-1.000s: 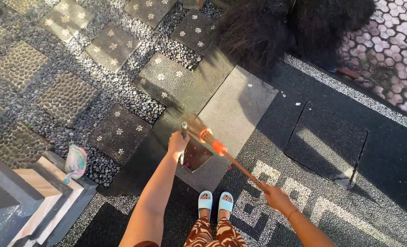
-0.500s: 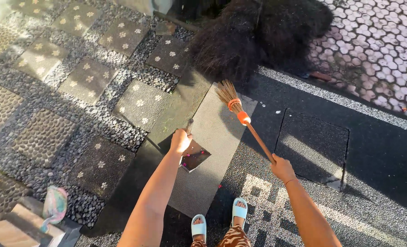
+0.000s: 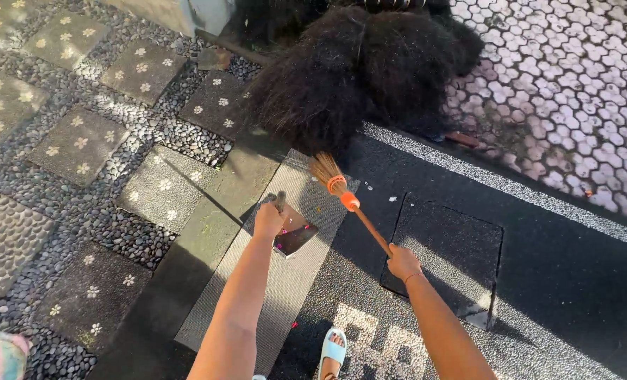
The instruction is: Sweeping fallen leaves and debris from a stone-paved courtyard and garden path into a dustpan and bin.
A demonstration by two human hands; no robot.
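Outdoors: L hand (image 3: 269,219) grips dustpan (image 3: 293,236), R hand (image 3: 402,262) broom (image 3: 341,191).

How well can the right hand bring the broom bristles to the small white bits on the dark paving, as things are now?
Probably yes. The right hand holds the broom by its handle, and its bristles lie near the white bits on the dark paving. Nothing lies between them; the dustpan in the left hand sits aside.

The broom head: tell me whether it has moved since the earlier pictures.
Yes. The broom head was beside the dustpan a second ago; now it lies farther up the grey mat, ahead of the dustpan, near the mat's far end.
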